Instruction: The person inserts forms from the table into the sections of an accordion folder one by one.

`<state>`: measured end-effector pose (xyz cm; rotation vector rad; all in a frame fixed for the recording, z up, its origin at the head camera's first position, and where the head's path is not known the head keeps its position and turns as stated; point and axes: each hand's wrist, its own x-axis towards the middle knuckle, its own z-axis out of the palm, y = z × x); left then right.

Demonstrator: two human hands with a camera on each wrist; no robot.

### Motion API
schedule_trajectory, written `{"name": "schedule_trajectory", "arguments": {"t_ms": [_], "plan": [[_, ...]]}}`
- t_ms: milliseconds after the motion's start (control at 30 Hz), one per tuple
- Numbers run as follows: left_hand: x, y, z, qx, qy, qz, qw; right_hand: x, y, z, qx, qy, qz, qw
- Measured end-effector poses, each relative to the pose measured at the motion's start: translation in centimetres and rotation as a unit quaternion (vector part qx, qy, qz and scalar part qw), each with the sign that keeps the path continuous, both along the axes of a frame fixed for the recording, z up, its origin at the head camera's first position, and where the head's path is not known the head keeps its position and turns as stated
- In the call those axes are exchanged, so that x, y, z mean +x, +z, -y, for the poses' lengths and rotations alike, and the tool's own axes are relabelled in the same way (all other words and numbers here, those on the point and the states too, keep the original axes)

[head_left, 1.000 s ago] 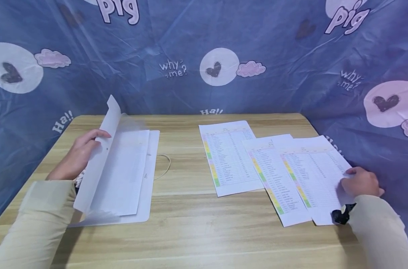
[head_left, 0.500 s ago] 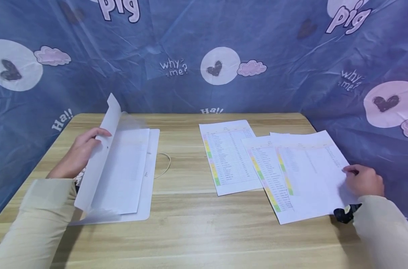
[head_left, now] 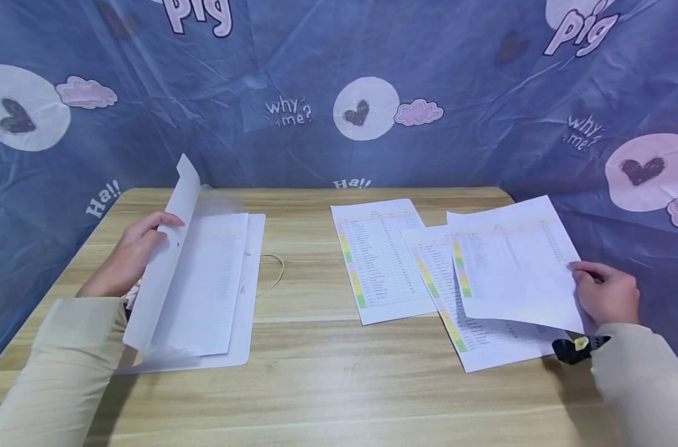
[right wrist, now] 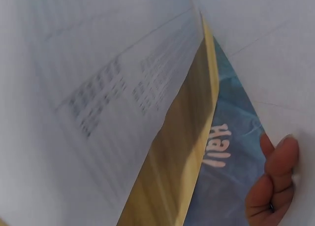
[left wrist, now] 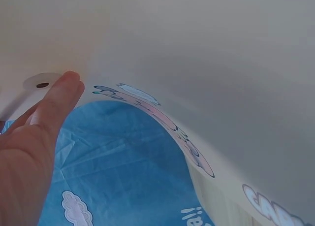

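Note:
At the left of the head view lies an open white document folder (head_left: 254, 273) with a printed sheet (head_left: 210, 285) inside. My left hand (head_left: 138, 248) holds its raised, curved cover (head_left: 171, 248) by the left side. Up close in the left wrist view, fingers (left wrist: 49, 113) lie against this cover beside a small round hole, and cartoon print shows along its edge. My right hand (head_left: 607, 292) pinches the right edge of a printed sheet (head_left: 518, 273), lifted and tilted above another sheet (head_left: 473, 347) on the table. Its fingers (right wrist: 283, 162) show at the sheet in the right wrist view.
Left of the lifted paper, a third printed sheet (head_left: 384, 267) with a colour-striped margin lies partly under its neighbour. A thin elastic loop (head_left: 282, 273) sticks out from the folder's right edge. Blue patterned cloth (head_left: 294, 56) hangs behind the wooden table (head_left: 316, 385).
My right hand has lifted the rightmost sheet off the table and shifted it slightly left, over the neighbouring sheet. The left hand and folder cover have stayed put.

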<state>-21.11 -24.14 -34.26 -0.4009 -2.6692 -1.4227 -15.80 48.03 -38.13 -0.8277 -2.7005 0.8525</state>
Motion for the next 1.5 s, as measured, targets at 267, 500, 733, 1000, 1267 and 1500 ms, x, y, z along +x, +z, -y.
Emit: {"name": "schedule_trajectory", "arguments": {"t_ms": [267, 500, 733, 1000, 1267, 1500], "plan": [[-0.2, 0.1, 0.0, 0.000, 0.002, -0.014, 0.9999, -0.7, 0.7, 1.6, -0.079, -0.013, -0.048, 0.996], [-0.2, 0.2, 0.0, 0.006, -0.007, -0.022, 0.9997, -1.6, 1.0, 3.4, -0.077, 0.012, -0.077, 0.994], [-0.2, 0.2, 0.0, 0.007, -0.011, -0.018, 0.9998, -2.5, 0.9, 4.9, -0.084, 0.023, -0.081, 0.993], [-0.1, 0.2, 0.0, 0.003, -0.010, -0.011, 0.9999, -3.2, 0.7, 6.4, -0.079, 0.054, -0.097, 0.991], [-0.1, 0.2, 0.0, 0.000, -0.011, -0.017, 0.9998, -3.8, 0.9, 7.9, -0.070, 0.085, -0.095, 0.989], [-0.1, 0.2, 0.0, 0.003, 0.000, -0.011, 0.9999, -4.3, 1.0, 9.7, -0.060, 0.124, -0.103, 0.985]]}}
